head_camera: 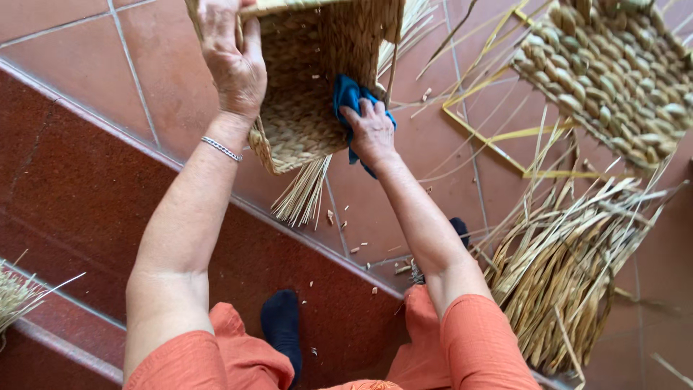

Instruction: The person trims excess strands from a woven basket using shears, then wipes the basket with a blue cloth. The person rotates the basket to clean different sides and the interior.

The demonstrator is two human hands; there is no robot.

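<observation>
Looking down onto a floor of terracotta tiles [79, 72] with pale grout lines, a darker red stone step [94, 209] running diagonally below it, a second step edge showing at lower left. Sitting on the steps in orange trousers [476, 347], dark socks [281, 325] resting on the step and on the tiles. Lying scattered over the tiles — short straw cuttings and long loose stalks. Spreading at right, a thick bundle of dried straw [570, 267], fanning out toward the lower edge; peeking in at far left, a small tuft of the same. Lying at upper right, a second woven piece [613, 68] of thick plaited strands, sitting over a yellowish frame [491, 137] of thin strips. Hanging in mid-air at top centre, a woven basket [317, 79] of pale straw, tilted on its side, unfinished stalks trailing loose from its lower edge in a fringe; inside not visible, so contents cannot be told. Gripping the basket's left wall, the left hand [234, 68] — fingers wrapped firmly over the rim, a thin silver bracelet [221, 149] circling the wrist. Pressing against the basket's right side, the right hand [372, 130], fingers closed over a blue cloth [348, 94], cloth bunched between palm and weave, one corner drooping below the hand.
</observation>
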